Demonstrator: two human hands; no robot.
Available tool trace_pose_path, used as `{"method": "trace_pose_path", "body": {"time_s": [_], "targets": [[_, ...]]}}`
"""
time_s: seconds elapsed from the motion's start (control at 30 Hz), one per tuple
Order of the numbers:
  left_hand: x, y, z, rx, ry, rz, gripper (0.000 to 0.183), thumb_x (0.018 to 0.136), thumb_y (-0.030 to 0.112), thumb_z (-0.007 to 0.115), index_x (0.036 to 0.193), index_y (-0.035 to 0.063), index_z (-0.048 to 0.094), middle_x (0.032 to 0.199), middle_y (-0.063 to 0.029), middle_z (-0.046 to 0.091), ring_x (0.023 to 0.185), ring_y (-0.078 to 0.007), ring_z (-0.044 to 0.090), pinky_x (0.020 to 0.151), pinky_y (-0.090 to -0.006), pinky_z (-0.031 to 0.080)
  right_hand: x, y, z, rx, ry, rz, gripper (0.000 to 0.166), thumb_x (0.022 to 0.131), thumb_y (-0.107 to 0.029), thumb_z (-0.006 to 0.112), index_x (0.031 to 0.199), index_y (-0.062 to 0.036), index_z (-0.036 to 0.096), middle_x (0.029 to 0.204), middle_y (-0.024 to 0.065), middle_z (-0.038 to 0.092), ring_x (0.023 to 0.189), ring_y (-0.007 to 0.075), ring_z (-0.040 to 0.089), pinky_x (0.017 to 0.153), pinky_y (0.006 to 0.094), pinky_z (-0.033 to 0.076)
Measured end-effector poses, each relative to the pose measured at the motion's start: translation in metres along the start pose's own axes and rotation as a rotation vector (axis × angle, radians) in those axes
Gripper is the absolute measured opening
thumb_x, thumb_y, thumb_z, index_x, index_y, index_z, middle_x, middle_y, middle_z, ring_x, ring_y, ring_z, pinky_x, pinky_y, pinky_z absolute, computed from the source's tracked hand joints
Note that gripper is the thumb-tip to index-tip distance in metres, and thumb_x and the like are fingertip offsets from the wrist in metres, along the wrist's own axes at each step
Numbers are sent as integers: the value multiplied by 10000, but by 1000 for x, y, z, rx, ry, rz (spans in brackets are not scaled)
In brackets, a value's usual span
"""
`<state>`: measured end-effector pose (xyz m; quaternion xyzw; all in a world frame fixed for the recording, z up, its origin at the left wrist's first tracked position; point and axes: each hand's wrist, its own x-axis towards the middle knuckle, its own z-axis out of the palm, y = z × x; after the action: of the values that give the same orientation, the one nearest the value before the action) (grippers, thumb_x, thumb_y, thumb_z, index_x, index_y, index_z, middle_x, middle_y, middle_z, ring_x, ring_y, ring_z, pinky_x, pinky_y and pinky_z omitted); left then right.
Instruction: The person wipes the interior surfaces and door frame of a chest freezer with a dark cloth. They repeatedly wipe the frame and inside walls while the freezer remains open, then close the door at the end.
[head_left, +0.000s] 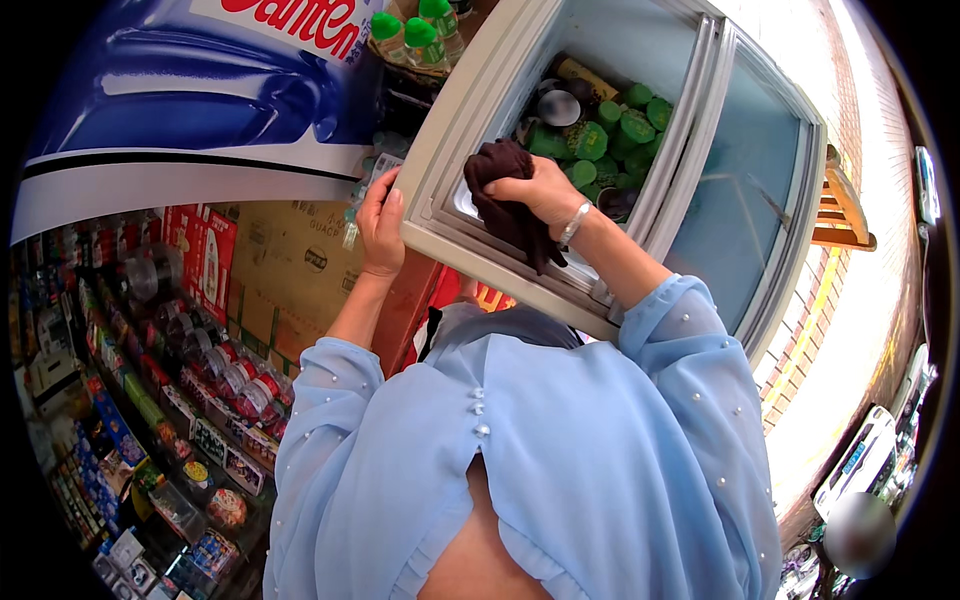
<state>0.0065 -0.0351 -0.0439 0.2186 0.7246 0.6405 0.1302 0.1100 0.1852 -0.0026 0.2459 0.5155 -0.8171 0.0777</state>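
Note:
A chest freezer (442, 135) with sliding glass lids stands before me, its near compartment uncovered. My right hand (536, 187) grips a dark brown cloth (510, 202) over the inner edge of that compartment. Part of the cloth hangs down across the rim. Inside lie several green-topped containers (589, 141), a pale round lid (559, 108) and a yellow cylindrical package (589, 79). My left hand (382, 221) rests at the freezer's outer left corner, thumb and fingers about the edge; whether it clasps anything there is hard to tell. The sliding glass lid (731, 195) covers the right part.
Bottles with green caps (424, 41) stand in a basket beyond the freezer's left side. Shelves of packaged goods and jars (240, 375) fill the lower left, beside a cardboard box (292, 262). A wooden stool or chair (844, 206) stands right of the freezer, on the paving.

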Motion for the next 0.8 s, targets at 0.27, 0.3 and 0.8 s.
{"method": "trace_pose_path", "body": {"time_s": [0.27, 0.3, 0.8], "targets": [[3, -4, -2, -106, -61, -49, 353, 948, 201, 464, 1193, -40, 543, 1115, -81, 599, 1005, -143, 532, 911, -276, 405, -148, -36, -46, 405, 103, -288, 569, 781, -218, 690, 1233, 57, 479, 1070, 174, 601, 907, 273, 642, 779, 381, 556], [3, -6, -3, -97, -61, -55, 354, 949, 202, 464, 1197, -39, 541, 1117, -79, 598, 1004, -141, 531, 910, -275, 405, -184, -41, -50, 321, 249, -368, 530, 741, -254, 695, 1170, -13, 497, 992, 116, 584, 916, 251, 624, 730, 318, 534], [6, -2, -5, 63, -122, 23, 346, 949, 199, 450, 1192, -33, 535, 1084, -107, 609, 989, -160, 540, 898, -295, 417, -588, 175, -221, -1095, 1807, 545, 529, 903, -413, 547, 1198, 25, 568, 1137, 244, 618, 1040, 377, 607, 877, 420, 483]]}}
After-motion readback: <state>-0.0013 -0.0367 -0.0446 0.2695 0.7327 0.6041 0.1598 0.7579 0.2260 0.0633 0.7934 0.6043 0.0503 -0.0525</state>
